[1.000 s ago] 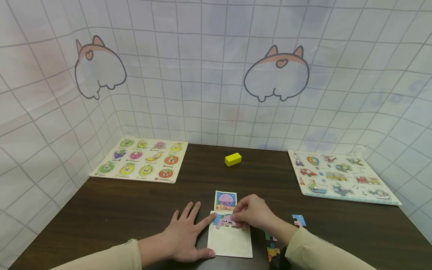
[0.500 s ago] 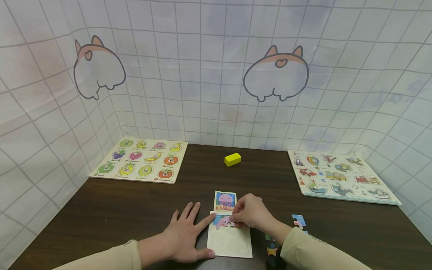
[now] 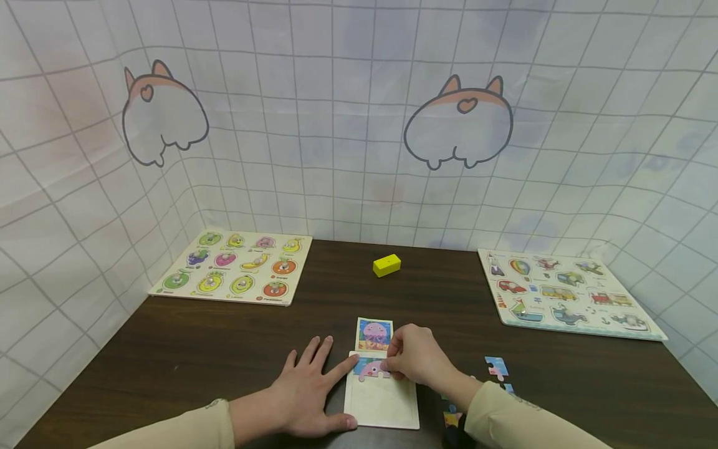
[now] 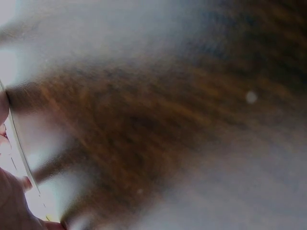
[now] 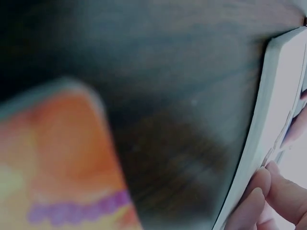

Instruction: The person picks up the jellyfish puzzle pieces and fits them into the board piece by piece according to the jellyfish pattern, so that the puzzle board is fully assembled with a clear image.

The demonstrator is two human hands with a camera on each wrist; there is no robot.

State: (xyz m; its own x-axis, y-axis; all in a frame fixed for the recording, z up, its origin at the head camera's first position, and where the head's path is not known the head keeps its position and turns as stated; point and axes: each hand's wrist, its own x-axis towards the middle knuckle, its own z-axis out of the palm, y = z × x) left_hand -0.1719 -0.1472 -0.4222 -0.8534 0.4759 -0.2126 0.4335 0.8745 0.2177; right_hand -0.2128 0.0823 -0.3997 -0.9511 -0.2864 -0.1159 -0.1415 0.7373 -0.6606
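A shallow white puzzle tray (image 3: 381,402) lies in front of me, with blue-and-pink puzzle pieces (image 3: 368,368) side by side along its top edge. My right hand (image 3: 421,357) is at the tray's top right corner, thumb and forefinger pinching the right-hand piece, which they partly cover. Spread flat, my left hand (image 3: 305,393) rests on the table, its forefinger touching the tray's top left corner and its thumb the lower left edge. Just beyond the tray lies a picture card (image 3: 374,334) of a pink jellyfish. In the right wrist view, curled fingertips (image 5: 254,206) meet at the tray's edge.
Loose puzzle pieces (image 3: 496,366) lie right of the tray, some partly under my right forearm; an orange piece (image 5: 72,158) looms in the right wrist view. Farther back are a yellow block (image 3: 387,265), a fruit board (image 3: 230,268) and a vehicle board (image 3: 566,296).
The pinched piece has shifted slightly and now sits flush against its left neighbour. My right forearm has moved a little left, uncovering more of a loose piece. The left hand has stayed still.
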